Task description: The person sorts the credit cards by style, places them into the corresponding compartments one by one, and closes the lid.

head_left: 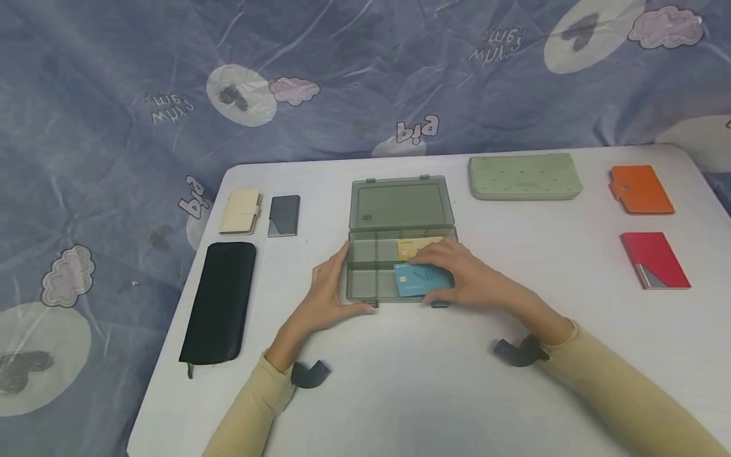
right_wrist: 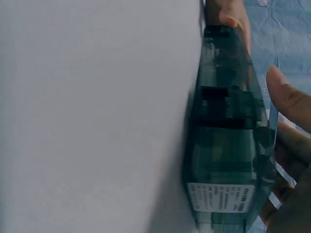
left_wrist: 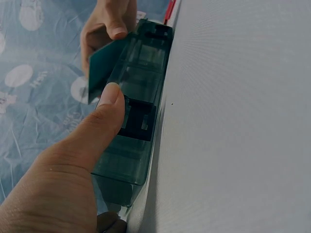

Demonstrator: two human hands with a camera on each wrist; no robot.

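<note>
A translucent green divided box (head_left: 362, 279) lies on the table with its lid (head_left: 400, 202) folded back. My left hand (head_left: 327, 293) holds the box at its near left corner, thumb along the front by a latch (left_wrist: 138, 119) and fingers at the left side. Between thumb and fingers, my right hand (head_left: 471, 273) pinches a blue card (head_left: 419, 282), tilted over the right front compartment. Behind it, a yellow card (head_left: 410, 247) sits in the right rear compartment, partly covered by the right hand. A white printed label (right_wrist: 221, 197) shows in the right wrist view.
To the left lie a black zip wallet (head_left: 219, 304), a cream snap wallet (head_left: 240, 211) and a grey card holder (head_left: 283, 216). A green case (head_left: 522, 178) lies at the back right. Further right are an orange snap wallet (head_left: 642, 190) and a red card holder (head_left: 657, 259).
</note>
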